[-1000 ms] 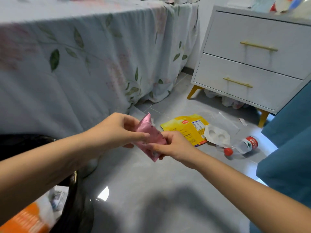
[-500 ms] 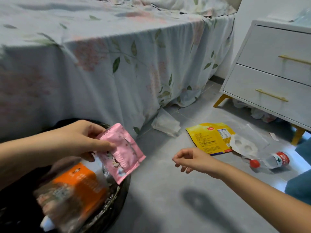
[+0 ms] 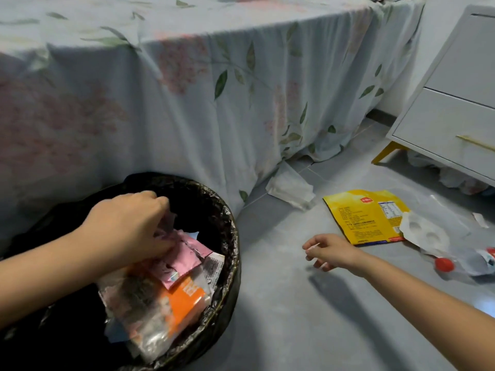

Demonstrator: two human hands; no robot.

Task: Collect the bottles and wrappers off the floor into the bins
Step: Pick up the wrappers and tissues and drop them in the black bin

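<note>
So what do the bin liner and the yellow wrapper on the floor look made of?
Bin liner: thin black plastic film, going by its glossy, crinkled fold over the rim. Yellow wrapper: probably printed plastic or foil laminate; it lies flat with a slight sheen.

We see a round bin (image 3: pixel 230 253) lined with a crinkled black bag, standing on the grey floor against the bed's drape; inside it a pink wrapper (image 3: pixel 184 259) lies tilted atop an orange-and-clear packet (image 3: pixel 171 303), with a white printed wrapper (image 3: pixel 214 266) just beside them near the rim. Out on the floor we find a flat yellow wrapper (image 3: pixel 361 215), printed side up; overlapping its right edge lies a clear wrapper holding a white tray with two round hollows (image 3: pixel 426 235); near that, a clear bottle (image 3: pixel 466 262) with a red cap lies on its side; a crumpled white wrapper (image 3: pixel 290 188) rests at the drape's foot.
</note>
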